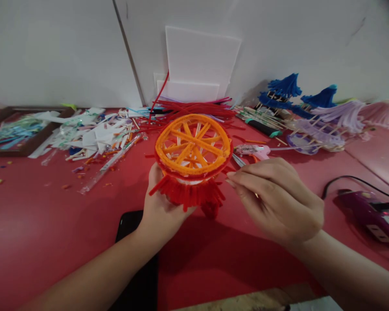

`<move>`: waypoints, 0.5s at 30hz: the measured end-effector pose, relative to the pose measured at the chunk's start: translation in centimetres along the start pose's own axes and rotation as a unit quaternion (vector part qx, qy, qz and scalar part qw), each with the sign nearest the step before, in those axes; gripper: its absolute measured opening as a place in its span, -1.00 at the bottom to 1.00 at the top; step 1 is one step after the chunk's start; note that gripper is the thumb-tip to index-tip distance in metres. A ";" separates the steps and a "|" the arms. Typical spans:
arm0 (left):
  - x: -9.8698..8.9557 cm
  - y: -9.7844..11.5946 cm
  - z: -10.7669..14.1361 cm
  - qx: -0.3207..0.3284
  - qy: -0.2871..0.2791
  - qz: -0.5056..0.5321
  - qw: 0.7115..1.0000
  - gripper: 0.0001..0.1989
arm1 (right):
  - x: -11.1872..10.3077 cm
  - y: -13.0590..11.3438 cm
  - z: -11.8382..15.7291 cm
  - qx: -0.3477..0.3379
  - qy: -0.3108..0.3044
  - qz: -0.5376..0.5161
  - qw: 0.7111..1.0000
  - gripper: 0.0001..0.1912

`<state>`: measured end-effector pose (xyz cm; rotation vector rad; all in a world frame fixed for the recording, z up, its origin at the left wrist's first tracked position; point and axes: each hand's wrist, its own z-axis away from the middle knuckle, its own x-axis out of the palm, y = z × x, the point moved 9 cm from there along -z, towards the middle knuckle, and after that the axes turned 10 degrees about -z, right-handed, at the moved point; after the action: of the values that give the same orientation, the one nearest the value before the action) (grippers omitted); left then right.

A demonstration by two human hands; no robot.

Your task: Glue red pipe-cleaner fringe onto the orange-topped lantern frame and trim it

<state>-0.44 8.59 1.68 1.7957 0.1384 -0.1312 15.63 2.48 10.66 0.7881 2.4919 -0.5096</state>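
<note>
The left hand [164, 220] grips the orange-and-red craft assembly [194, 194] from below at frame centre; the right hand [278, 198], fingertips pressed together, is positioned just beside its right rim, any pinched item indiscernible. At the left edge, a brown-rimmed tray [9, 153] contains blue and green scraps.

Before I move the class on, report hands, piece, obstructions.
Left hand gripping orange-and-red wheel-topped piece. Right hand beside it, fingertips pinched, contents unclear. Scissors and glue gun lie just beyond right hand.
</note>
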 end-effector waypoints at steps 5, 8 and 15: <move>0.1 -0.1 0.0 -0.012 -0.001 0.015 1.000 -0.21 | 0.3 -0.3 -0.1 -0.015 -0.013 0.006 1.000 -0.71; 0.0 -0.1 0.0 -0.015 0.005 0.018 1.000 -0.30 | 0.3 -0.5 -0.5 -0.020 -0.010 0.010 1.000 -0.76; 0.3 0.2 -0.4 -0.012 -0.017 -0.003 1.000 -0.63 | -0.3 -0.2 -0.1 -0.043 0.016 0.080 0.996 -0.71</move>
<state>-0.06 8.90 1.91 1.7682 0.1212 -0.1642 15.65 2.29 10.94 0.9577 2.4351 -0.3328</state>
